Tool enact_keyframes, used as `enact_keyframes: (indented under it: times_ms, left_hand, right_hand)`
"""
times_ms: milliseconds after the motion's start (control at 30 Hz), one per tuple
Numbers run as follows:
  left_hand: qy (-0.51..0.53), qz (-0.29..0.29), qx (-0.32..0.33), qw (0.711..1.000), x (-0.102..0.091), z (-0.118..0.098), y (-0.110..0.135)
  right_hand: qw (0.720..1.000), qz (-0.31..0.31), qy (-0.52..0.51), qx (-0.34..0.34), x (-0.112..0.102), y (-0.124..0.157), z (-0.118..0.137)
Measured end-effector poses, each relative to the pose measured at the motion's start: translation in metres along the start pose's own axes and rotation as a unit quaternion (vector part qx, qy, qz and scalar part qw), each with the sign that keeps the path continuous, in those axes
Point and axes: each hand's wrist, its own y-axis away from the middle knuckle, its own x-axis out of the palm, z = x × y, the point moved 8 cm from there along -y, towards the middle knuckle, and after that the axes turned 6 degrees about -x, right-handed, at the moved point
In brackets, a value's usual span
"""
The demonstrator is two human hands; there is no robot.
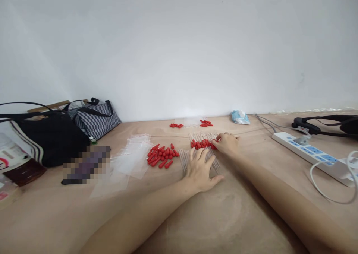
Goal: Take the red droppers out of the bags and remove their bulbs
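Note:
A row of thin clear tubes (183, 160) lies side by side on the table, with red dropper bulbs (200, 144) at their far ends. My left hand (199, 170) rests flat over the tubes, fingers spread, hiding some of them. At the right end of the bulb row, my right hand (228, 143) has its fingers curled in and closed on a red bulb. More thin tubes (200, 135) show just beyond the row. Left of my hands is a pile of loose red bulbs (162, 155).
Clear plastic bags (131, 155) lie left of the pile. Farther back are several bulbs (176, 125) and a blue-white crumpled packet (239, 117). A power strip (313, 153) with cables stands right; a black bag (53, 135), a striped bag (96, 118) and a bottle (16, 161) are left.

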Motion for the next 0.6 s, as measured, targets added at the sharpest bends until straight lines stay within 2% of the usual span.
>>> enact_keyframes:
  times_ms: [100, 200, 433, 600]
  left_hand:
    - [-0.009, 0.024, 0.01, 1.0, 0.01, 0.004, -0.008]
    - [-0.011, 0.031, 0.011, 0.999, 0.008, 0.012, -0.008]
    - [0.016, 0.0, 0.022, 1.0, -0.015, 0.019, 0.01]
    - [0.003, -0.016, 0.001, 1.0, -0.04, 0.047, 0.033]
  right_hand:
    - [1.0, 0.025, 0.01, 0.014, 0.008, -0.001, -0.001]
    - [0.999, 0.031, 0.014, 0.016, 0.011, -0.001, -0.001]
    - [1.0, -0.001, 0.009, 0.025, 0.006, 0.0, 0.0]
    - [0.996, -0.068, -0.065, 0.01, -0.011, 0.016, -0.003]
